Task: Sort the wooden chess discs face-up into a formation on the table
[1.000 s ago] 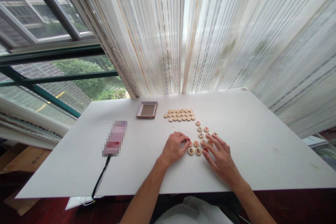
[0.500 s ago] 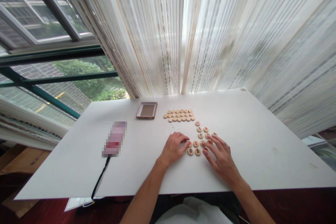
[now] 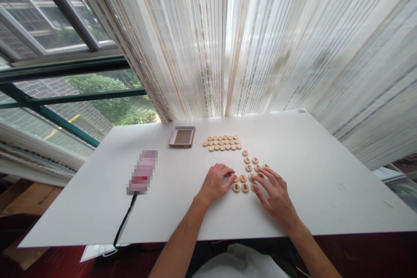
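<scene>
Several round wooden game pieces with red or black characters (image 3: 245,177) lie face up on the white table (image 3: 325,169) in front of me. My left hand (image 3: 215,183) rests on the table with curled fingers, its fingertips touching the leftmost piece. My right hand (image 3: 273,192) lies flat with fingers spread, fingertips on the pieces at the right of the cluster. Further back, a block of several blank-faced wooden pieces (image 3: 223,142) is packed in tidy rows.
A small shallow brown box (image 3: 182,136) sits at the back, left of the blank pieces. A pink blurred device (image 3: 142,171) with a black cable (image 3: 123,225) lies at the left. Striped curtains (image 3: 260,39) hang behind the table; a window is at the far left.
Both hands stay on the face-up cluster; the right fingers have shifted slightly over the pieces. Nothing else has moved.
</scene>
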{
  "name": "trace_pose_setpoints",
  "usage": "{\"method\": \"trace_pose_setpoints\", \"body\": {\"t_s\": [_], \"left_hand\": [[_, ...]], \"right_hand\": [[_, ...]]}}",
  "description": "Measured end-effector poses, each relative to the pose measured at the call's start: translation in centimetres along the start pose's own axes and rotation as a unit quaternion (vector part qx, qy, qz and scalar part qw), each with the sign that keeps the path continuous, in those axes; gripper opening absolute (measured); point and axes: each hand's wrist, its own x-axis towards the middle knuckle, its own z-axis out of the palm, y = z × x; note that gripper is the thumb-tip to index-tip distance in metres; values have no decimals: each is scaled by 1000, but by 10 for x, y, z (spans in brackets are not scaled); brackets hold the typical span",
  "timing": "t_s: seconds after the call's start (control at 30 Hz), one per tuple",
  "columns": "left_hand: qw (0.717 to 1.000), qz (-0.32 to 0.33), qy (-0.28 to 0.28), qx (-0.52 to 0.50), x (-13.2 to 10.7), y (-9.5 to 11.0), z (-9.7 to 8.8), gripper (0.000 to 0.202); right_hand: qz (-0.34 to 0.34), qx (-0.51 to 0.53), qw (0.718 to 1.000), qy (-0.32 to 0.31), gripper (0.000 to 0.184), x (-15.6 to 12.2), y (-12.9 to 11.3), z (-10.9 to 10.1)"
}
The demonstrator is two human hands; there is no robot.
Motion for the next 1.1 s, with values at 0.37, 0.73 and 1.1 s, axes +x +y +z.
{"method": "trace_pose_setpoints", "body": {"t_s": [0.37,0.73,1.1], "left_hand": [[1000,-2,-1,-1,0,1,-1,12],[1000,19,-9,7,-1,1,-2,16],[1000,26,-11,2,-1,2,-4,16]], "right_hand": [[1,6,1000,-3,25,0,0,0],[-90,43,993,-62,27,0,-7,-11],[-83,50,993,-69,27,0,-5,-11]]}}
